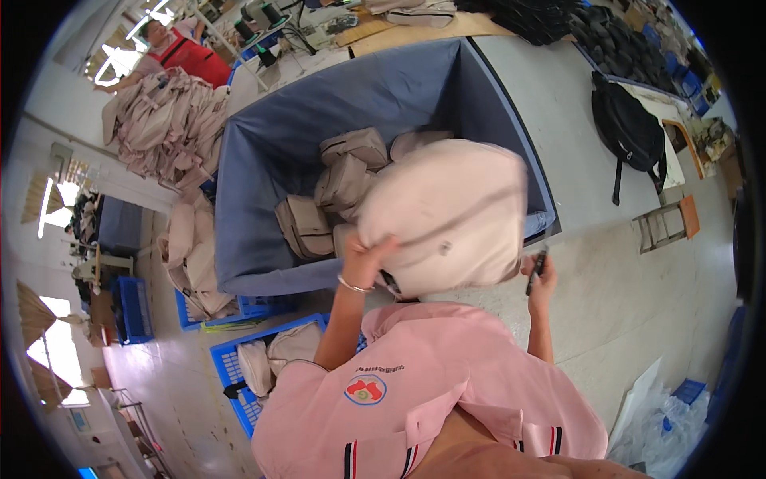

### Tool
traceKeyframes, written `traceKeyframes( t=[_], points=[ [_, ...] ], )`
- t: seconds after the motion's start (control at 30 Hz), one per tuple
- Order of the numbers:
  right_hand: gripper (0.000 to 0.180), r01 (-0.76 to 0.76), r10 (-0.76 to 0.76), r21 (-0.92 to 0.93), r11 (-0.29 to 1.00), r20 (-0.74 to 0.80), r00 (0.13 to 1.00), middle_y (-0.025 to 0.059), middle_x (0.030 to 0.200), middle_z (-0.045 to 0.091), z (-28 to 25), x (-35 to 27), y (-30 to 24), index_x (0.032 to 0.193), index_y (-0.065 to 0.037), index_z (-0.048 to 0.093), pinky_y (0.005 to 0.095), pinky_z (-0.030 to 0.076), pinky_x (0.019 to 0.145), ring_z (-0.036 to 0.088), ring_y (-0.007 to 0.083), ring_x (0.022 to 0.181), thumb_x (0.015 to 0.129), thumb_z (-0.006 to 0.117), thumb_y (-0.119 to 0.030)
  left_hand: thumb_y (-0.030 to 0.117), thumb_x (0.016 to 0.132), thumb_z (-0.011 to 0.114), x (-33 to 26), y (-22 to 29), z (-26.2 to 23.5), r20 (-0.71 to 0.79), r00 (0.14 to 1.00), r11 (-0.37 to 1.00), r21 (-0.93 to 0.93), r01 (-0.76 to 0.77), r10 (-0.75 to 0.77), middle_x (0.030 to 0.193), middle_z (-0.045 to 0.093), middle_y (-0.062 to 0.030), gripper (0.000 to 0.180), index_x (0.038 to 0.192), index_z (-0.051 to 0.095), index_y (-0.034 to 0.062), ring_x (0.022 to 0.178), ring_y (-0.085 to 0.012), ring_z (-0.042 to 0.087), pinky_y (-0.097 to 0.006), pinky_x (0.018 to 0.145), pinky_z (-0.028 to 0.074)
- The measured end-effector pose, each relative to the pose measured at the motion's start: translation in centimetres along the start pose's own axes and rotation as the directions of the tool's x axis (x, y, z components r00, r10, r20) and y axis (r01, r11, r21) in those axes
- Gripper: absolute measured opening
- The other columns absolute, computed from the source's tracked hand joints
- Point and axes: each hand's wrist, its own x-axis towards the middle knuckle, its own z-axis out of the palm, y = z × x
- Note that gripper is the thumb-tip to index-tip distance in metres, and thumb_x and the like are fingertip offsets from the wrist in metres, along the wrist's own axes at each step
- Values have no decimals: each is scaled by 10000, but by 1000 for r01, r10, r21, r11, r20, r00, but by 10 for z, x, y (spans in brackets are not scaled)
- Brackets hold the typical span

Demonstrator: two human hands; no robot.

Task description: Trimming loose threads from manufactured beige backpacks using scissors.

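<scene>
- Grasps pale bag (447, 215) by lower-left edge with left grip (371, 259).
- Clasps slim black tool (535, 274) in right grip (546, 283), beside bag's right edge.
- Holds bag at near side of blue bin (351, 89).

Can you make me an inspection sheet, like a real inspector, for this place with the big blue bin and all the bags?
Surface: a big blue fabric-lined bin above a grey floor; several smaller beige bags lie inside.
Job's things: one large pale bag, slightly blurred, held over the bin's near side.
Clutter: a heap of beige pieces at left, a blue crate of similar pieces, a black backpack at right.
Hands: left hand grips the pale bag's left edge; right hand holds a small dark object, kind unclear.
Cables: dark cords seem present at the back, too small to trace.
Surroundings: another person in a red apron; a stool.
</scene>
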Motion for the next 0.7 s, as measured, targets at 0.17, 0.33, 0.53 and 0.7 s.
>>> traceKeyframes(
  t=[0.17,0.33,0.53,0.7],
  points=[
    [175,-166,242,330,929,-206,948,64,859,620,-34,5,30,987,-6,579,325,536,644,616,170,695,875,658,-116,103,703,751,-3,-33,76,380,875,829,349,-436,301,964,668,-116,366,1053,681,20,987,-255,599,-351,856,467],
    [179,-173,274,348,921,-267,924,74,865,624,-24,8,25,995,-2,587,318,538,635,617,168,688,876,656,-116,203,741,789,-12,-31,89,354,859,766,407,-498,370,883,646,-85,315,983,679,33,801,-203,587,-320,712,468],
    [201,-310,328,209,928,-56,943,98,873,634,-41,16,32,1001,22,598,316,546,627,624,174,681,871,662,-117,280,802,788,-55,-33,8,-115,973,979,39,-198,202,645,551,46,291,882,675,24,619,-59,493,-253,567,406],
    [267,-378,356,37,925,264,896,135,860,645,26,51,40,981,71,595,328,557,632,645,212,679,847,702,-133,215,836,764,-163,-28,-80,-678,726,928,-187,-322,116,730,631,41,180,867,731,41,656,-53,557,-233,612,456]
  ],
)
